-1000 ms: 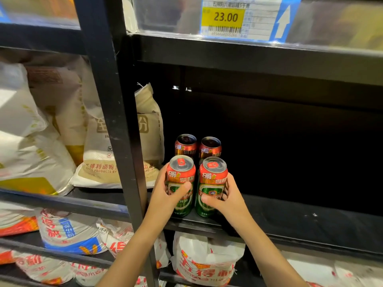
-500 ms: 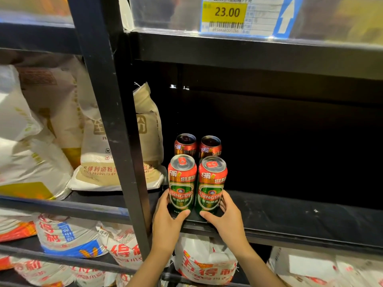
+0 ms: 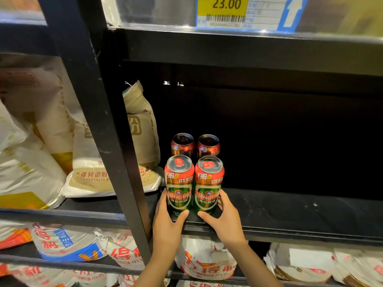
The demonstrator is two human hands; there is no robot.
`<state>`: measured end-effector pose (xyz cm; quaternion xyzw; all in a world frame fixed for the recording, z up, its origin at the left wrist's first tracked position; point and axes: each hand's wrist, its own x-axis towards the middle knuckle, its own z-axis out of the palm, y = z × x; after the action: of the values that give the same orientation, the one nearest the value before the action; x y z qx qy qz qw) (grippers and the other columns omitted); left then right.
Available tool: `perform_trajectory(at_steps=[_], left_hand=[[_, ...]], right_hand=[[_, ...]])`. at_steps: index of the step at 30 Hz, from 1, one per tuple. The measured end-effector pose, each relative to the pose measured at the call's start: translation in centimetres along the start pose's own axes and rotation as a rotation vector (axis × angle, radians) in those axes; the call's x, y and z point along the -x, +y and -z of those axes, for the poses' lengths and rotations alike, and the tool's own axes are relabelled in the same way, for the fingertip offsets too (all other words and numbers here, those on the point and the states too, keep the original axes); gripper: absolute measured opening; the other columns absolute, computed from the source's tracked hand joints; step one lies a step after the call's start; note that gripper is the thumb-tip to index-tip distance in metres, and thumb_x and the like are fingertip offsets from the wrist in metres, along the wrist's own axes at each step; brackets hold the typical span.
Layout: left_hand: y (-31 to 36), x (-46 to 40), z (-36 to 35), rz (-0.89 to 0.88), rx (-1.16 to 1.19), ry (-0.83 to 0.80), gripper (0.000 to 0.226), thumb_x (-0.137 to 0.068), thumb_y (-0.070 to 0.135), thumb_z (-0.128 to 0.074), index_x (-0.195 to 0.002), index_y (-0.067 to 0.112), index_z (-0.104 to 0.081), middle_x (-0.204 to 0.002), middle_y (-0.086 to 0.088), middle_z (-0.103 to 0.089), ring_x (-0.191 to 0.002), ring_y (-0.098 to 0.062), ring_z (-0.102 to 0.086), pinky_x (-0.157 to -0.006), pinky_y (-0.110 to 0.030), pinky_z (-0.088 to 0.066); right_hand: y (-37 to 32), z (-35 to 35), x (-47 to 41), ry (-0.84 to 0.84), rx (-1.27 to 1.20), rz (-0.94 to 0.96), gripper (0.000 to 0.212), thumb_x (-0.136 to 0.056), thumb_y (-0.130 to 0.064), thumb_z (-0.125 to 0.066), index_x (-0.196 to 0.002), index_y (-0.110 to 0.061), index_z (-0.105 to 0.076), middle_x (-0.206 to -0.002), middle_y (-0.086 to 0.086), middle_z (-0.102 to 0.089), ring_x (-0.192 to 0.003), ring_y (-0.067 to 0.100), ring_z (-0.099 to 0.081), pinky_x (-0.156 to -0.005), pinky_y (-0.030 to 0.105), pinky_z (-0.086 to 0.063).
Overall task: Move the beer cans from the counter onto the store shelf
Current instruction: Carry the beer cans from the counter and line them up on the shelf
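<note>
Four green-and-red beer cans stand upright in a two-by-two block at the left end of a black shelf (image 3: 290,214). The front left can (image 3: 179,183) and front right can (image 3: 209,183) sit near the shelf's front edge. The back left can (image 3: 182,145) and back right can (image 3: 208,146) stand close behind them in shadow. My left hand (image 3: 167,222) cups the base of the front left can, thumb in front and fingers round its left side. My right hand (image 3: 226,220) cups the base of the front right can the same way.
A black upright post (image 3: 103,121) stands just left of the cans. Beige flour sacks (image 3: 143,131) lean behind it on the neighbouring shelf. The shelf board above carries a yellow price tag (image 3: 226,11). Printed bags (image 3: 205,264) fill the shelf below. The shelf right of the cans is bare and dark.
Both hands slid down from the middle of the front cans to their bases. The two front cans now stand on the shelf near its front edge. The view has moved closer.
</note>
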<state>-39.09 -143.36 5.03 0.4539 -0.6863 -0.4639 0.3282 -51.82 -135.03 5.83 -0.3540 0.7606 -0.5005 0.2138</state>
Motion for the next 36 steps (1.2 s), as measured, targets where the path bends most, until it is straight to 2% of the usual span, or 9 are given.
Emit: perform_trajectory(at_steps=[3,5,9,16,21,25,30,32,36], left_hand=[[0.7,0.5,0.5,0.023,-0.055,-0.033,0.089,-0.081,0.012,-0.07,-0.149,0.017,-0.013,-0.153,0.001,-0.025,-0.14,-0.014,-0.024,-0.11,-0.028,-0.024],[1.2,1.6,0.8,0.057,-0.087,-0.041,0.092,-0.081,0.013,-0.07,-0.15,0.016,-0.009,-0.156,-0.001,-0.016,-0.143,-0.016,-0.017,-0.112,-0.031,-0.021],[1.8,6.5,1.5,0.105,-0.077,-0.08,0.082,-0.083,0.015,-0.067,-0.147,0.013,-0.017,-0.154,-0.006,-0.019,-0.14,-0.021,-0.021,-0.113,-0.035,-0.022],[8.0,14.4,0.0,-0.324,-0.271,-0.424,0.053,-0.092,0.028,-0.053,-0.141,0.028,-0.033,-0.146,0.009,-0.036,-0.134,-0.011,-0.033,-0.11,-0.033,-0.031],[13.1,25.6,-7.4,-0.666,-0.284,-0.886,0.044,-0.093,0.029,-0.052,-0.135,0.025,-0.043,-0.132,0.014,-0.048,-0.112,0.0,-0.05,-0.09,-0.017,-0.036],[14.3,39.5,-11.9,-0.644,-0.126,-1.353,0.038,-0.092,0.023,-0.056,-0.13,0.023,-0.049,-0.125,0.014,-0.051,-0.114,0.0,-0.048,-0.089,-0.014,-0.032],[12.8,56.5,-12.9,-0.722,-0.121,-1.819,0.031,-0.088,0.018,-0.06,-0.119,0.021,-0.058,-0.112,0.009,-0.063,-0.104,-0.004,-0.056,-0.084,-0.011,-0.04],[11.7,61.9,-12.5,-0.744,-0.152,-1.979,0.026,-0.088,0.015,-0.061,-0.113,0.022,-0.06,-0.106,0.008,-0.065,-0.099,-0.003,-0.058,-0.078,-0.003,-0.04],[9.9,70.4,-12.3,-0.768,-0.217,-2.201,0.022,-0.086,0.012,-0.063,-0.1,0.029,-0.059,-0.101,0.006,-0.066,-0.094,-0.003,-0.061,-0.072,-0.003,-0.044]], right_hand=[[-0.4,0.4,0.6,-0.04,0.056,-0.001,0.075,-0.074,-0.021,-0.077,-0.135,-0.035,-0.035,-0.122,-0.031,-0.046,-0.111,-0.019,-0.044,-0.084,-0.002,-0.037],[-0.6,1.0,1.6,-0.046,0.132,0.015,0.079,-0.079,-0.027,-0.073,-0.143,-0.032,-0.027,-0.14,-0.021,-0.039,-0.127,-0.006,-0.037,-0.101,0.012,-0.036],[-0.6,4.2,6.1,-0.062,0.407,0.021,0.065,-0.091,-0.036,-0.055,-0.145,-0.034,-0.02,-0.149,-0.016,-0.029,-0.138,0.007,-0.027,-0.113,0.028,-0.028],[-0.2,13.4,20.1,0.089,0.746,-0.073,0.048,-0.094,-0.042,-0.044,-0.14,-0.03,-0.032,-0.139,-0.012,-0.042,-0.128,0.01,-0.036,-0.112,0.028,-0.023],[1.8,19.7,38.2,0.431,0.69,-0.424,0.05,-0.095,-0.044,-0.043,-0.141,-0.03,-0.031,-0.14,-0.011,-0.041,-0.128,0.009,-0.037,-0.104,0.022,-0.027],[3.1,20.6,54.7,0.814,0.541,-0.729,0.046,-0.093,-0.042,-0.047,-0.136,-0.03,-0.038,-0.139,-0.012,-0.044,-0.126,0.008,-0.041,-0.099,0.019,-0.031],[2.7,16.6,72.1,1.225,0.386,-1.02,0.04,-0.092,-0.039,-0.051,-0.131,-0.03,-0.045,-0.13,-0.017,-0.049,-0.093,-0.001,-0.046,-0.08,0.015,-0.032],[2.2,14.2,77.3,1.346,0.311,-1.14,0.038,-0.092,-0.04,-0.051,-0.129,-0.031,-0.046,-0.125,-0.02,-0.049,-0.093,-0.001,-0.045,-0.079,0.016,-0.031],[1.9,10.5,85.3,1.589,0.178,-1.27,0.035,-0.091,-0.04,-0.053,-0.125,-0.033,-0.049,-0.125,-0.017,-0.053,-0.111,0.002,-0.05,-0.088,0.021,-0.04]])
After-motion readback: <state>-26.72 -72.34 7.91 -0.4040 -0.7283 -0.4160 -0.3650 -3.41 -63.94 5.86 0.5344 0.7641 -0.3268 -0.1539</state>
